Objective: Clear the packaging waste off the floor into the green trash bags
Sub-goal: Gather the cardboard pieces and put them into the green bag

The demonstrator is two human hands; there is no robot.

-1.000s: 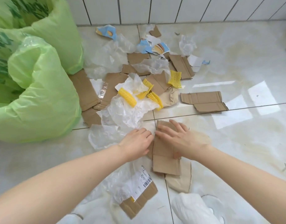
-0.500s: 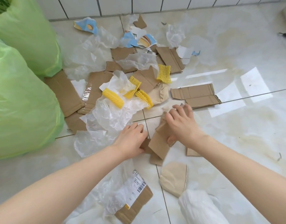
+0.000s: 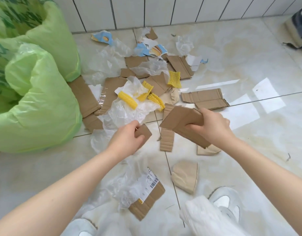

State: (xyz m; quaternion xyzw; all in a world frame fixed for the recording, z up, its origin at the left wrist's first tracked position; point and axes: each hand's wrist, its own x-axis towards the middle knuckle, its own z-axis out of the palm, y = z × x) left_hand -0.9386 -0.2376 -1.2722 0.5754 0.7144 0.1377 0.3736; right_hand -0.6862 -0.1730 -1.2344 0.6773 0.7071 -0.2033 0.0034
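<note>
Non-task items: wall, flooring, bag, footwear.

White rectangular-tiled wall (image 3: 146, 11) with dark grout runs along 12 o'clock; glossy cream marble-pattern floor tiles (image 3: 249, 142) below; dark fabric bag (image 3: 300, 26) at 2 o'clock, partly cropped; white shoes (image 3: 227, 204) at 5 to 6 o'clock.

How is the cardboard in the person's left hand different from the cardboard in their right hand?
The small cardboard piece in the left hand is far smaller than the large cardboard piece in the right hand. The small piece mostly shows past the fingers as one flat flap; the large piece is a long slab tilted across the floor, with creases. The large one looks like more than one layer; the small one looks single. Both are plain brown and lifted off the tiles.
</note>
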